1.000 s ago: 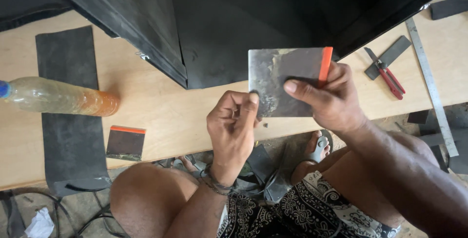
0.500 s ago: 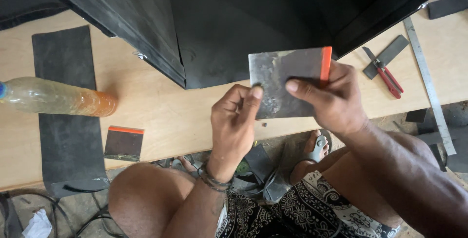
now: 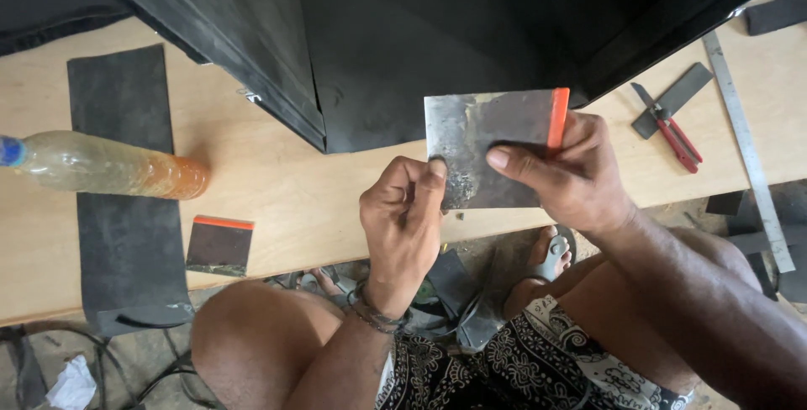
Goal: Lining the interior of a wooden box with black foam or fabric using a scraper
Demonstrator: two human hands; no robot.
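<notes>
My right hand (image 3: 572,179) holds up a square dark metal scraper blade (image 3: 479,137) with an orange strip along its right edge, thumb pressed on its face. My left hand (image 3: 402,217) is curled into a loose fist, its fingertips touching the blade's lower left part, where grey residue shows. Both hands hover over the front edge of a light plywood board (image 3: 277,183). A second, smaller scraper (image 3: 218,244) with an orange edge lies flat on the board to the left.
A large black panel (image 3: 378,32) leans across the back. A plastic bottle (image 3: 105,166) with amber liquid lies on a dark grey strip (image 3: 126,233). Red-handled pliers (image 3: 672,133), a dark strip and a steel ruler (image 3: 748,149) lie at right. My knees are below.
The blade and both hands have barely shifted; my left fingertips moved slightly on the blade's lower left area.
</notes>
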